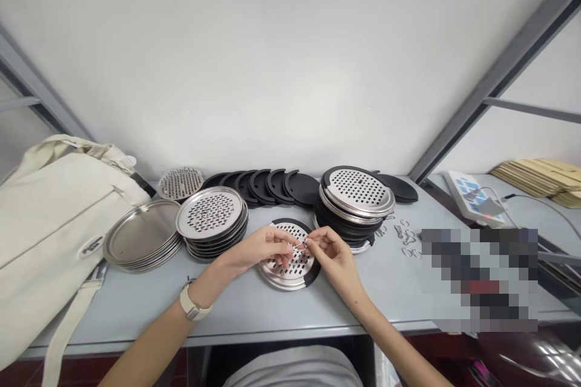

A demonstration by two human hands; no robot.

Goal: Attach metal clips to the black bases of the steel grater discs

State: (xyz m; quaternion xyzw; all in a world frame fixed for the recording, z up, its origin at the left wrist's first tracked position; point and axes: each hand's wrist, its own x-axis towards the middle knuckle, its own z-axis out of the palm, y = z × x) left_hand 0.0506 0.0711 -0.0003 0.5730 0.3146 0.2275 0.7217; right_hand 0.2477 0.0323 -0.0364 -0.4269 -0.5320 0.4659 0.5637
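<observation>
Between my two hands is a small metal ring (299,246), pinched at its left side by my left hand (267,246) and at its right side by my right hand (332,252). Both hands are closed at the fingertips. Just beneath them a round perforated metal grater plate (290,278) with black edge pieces lies flat on the table. To the right of it stands a tall stack of grater plates and black parts (358,190). More small metal rings (407,241) lie loose on the table beyond my right hand.
On the left are stacked perforated discs (209,214), plain metal discs (143,232), a spiked disc (180,183) and a cream bag (68,217). Black discs (302,188) overlap along the wall. Farther right are a white box with cables (474,196) and yellowish flat pieces (540,178).
</observation>
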